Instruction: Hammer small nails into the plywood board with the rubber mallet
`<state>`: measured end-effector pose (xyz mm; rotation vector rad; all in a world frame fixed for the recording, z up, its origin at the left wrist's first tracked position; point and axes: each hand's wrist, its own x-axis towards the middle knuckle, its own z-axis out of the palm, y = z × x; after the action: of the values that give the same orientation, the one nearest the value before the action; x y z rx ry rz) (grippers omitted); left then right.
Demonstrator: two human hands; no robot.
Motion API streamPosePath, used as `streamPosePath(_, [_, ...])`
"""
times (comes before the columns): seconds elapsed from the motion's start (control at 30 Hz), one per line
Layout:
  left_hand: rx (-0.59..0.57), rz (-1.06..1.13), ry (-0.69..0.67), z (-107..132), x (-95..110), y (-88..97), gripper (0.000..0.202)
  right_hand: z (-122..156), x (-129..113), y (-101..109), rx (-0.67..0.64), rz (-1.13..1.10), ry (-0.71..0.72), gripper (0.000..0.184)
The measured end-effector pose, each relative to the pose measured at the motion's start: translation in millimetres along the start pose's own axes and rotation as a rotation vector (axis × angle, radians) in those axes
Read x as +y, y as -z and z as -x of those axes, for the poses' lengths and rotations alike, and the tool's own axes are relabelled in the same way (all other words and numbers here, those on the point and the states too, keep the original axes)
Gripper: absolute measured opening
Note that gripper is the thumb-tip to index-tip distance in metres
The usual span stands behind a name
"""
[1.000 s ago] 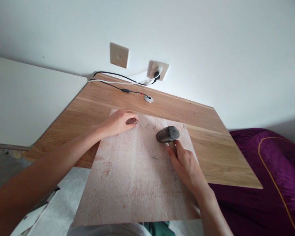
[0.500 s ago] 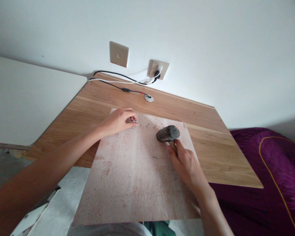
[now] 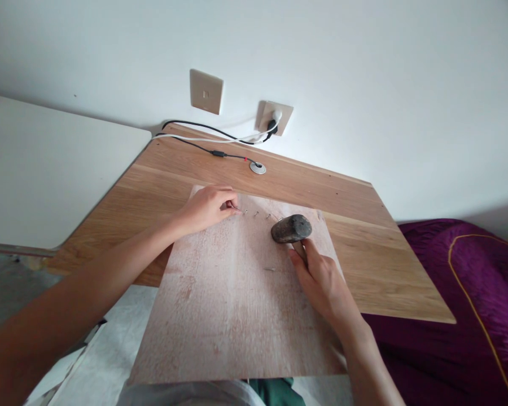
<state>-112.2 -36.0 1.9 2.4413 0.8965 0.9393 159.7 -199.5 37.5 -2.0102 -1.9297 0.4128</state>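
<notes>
A pale, worn wooden board [image 3: 232, 304] lies on the desk and juts past its front edge. Near the board's far edge my left hand [image 3: 209, 208] is closed in a pinch; a thin nail [image 3: 236, 209] shows at the fingertips. Several nails [image 3: 256, 213] stand in a row in the board, just right of those fingers. My right hand [image 3: 324, 276] grips a mallet [image 3: 291, 229] by its wooden handle, its dark, blocky head held over the board's right side. The mallet head partly hides the right end of the row.
The wooden desk [image 3: 389, 270] meets a white wall, where a socket [image 3: 275, 118] has plugs in it. Black and white cables run along the back to a round grommet [image 3: 258, 168]. At left is a white panel [image 3: 59, 169]; at right, purple fabric [image 3: 486, 293].
The view has shifted very slightly. Both hands keep nearly the same place, the left pinching by the nails and the right holding the mallet.
</notes>
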Motion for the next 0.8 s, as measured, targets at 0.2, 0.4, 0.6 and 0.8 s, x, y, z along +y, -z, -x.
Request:
streamPosePath(0.2, [-0.009, 0.052, 0.027, -0.6, 1.6, -0.2, 0.014, 0.5, 0.0, 0.9, -0.005, -0.006, 0.005, 0.036])
streamPosePath(0.4, [-0.005, 0.100, 0.059, -0.9, -0.9, -0.7, 0.010, 0.2, 0.8, 1.0, 0.001, -0.011, 0.022, 0.034])
streamPosePath(0.6, [-0.014, 0.095, 0.071, -0.7, -2.9, -1.5, 0.006, 0.1, 2.0, -1.2, 0.006, 0.018, 0.010, 0.037])
streamPosePath(0.8, [-0.039, 0.086, 0.073, 0.0, -4.4, 0.7, 0.005, -0.1, 2.2, -1.0, 0.016, 0.027, 0.017, 0.040])
